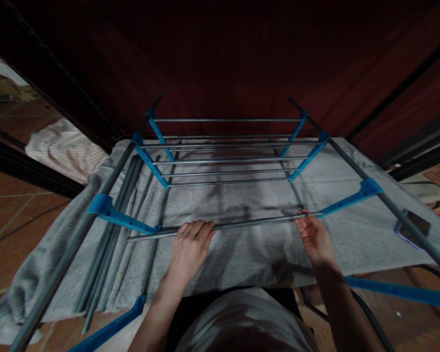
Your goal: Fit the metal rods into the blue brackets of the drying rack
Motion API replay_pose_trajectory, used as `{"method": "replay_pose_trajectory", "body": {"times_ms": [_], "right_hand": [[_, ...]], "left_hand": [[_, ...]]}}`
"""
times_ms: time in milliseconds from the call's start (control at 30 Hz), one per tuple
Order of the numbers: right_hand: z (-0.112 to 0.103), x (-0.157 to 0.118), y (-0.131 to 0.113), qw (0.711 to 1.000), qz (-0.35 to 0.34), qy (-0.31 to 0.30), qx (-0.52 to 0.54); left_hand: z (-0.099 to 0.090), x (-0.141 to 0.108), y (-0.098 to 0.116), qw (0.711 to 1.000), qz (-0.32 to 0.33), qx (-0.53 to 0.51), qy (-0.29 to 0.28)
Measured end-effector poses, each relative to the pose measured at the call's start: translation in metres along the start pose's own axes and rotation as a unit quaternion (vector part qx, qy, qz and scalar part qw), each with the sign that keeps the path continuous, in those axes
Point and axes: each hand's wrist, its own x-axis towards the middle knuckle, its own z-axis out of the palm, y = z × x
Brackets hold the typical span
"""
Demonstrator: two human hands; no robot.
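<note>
Plainly, working from the left, we find several loose tubes (112,230) lying side by side on the grey towel (249,259), next to the frame's left side tube (71,244). The left blue bracket (121,218) reaches inward from that tube, and the thin rod (256,223) crosses at its tip, with its end projecting beyond. We note the left hand (192,244) closed over the rod from above, a little inward of this bracket. Farther back, crossbars (227,160) span the blue side pieces. The rod runs across above the towel to the right hand (313,236), whose fingertips pinch it near its other end, close to the tip of the right blue bracket (348,198). A phone (414,227) lies beyond the right side tube (399,215). In our judgement, the step in hand is lining up the rod with the two bracket tips; whether either end is seated we cannot tell. Any further adjustment calls, we judge, for a steady hold at both points and a small lengthwise shift, since the left end overhangs more.
</note>
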Motion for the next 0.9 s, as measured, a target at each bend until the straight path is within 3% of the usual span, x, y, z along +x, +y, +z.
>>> {"method": "replay_pose_trajectory", "body": {"times_ms": [267,900], "right_hand": [[0.003,-0.001,-0.003,1.0,0.02,-0.008,0.012],[0.008,-0.001,-0.005,0.999,0.039,0.006,0.031]], "left_hand": [[-0.02,0.007,0.009,1.0,0.016,0.023,0.001],[-0.035,0.032,0.01,0.998,0.04,0.049,0.009]]}}
